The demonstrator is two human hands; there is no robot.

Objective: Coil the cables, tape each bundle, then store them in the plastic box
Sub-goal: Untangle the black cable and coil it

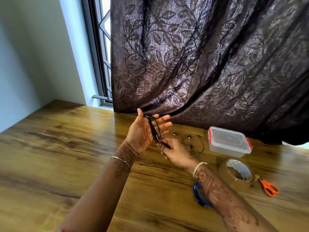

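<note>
Over the surface (66,139), cable (153,131) looped lengthwise on the left hand (142,133).
Its grip lies flat (clutching nothing); right hand (175,154), just below, pinches the tail.

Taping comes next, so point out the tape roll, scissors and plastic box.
tape roll (242,168), head view, printed inner core
scissors (271,189), head view, orange handles
plastic box (225,150), head view, front wall

A thin black cable (154,129) loops around the left hand's (142,133) straight fingers, its end pinched by the right hand (175,153). A grey earphone cable (194,144) curls loosely at 9 o'clock of the clear, lidded plastic box (225,150). The tape roll (243,167) lies at 5 o'clock of the box, with a blue cable (199,195) at 8 o'clock of the roll.
</note>
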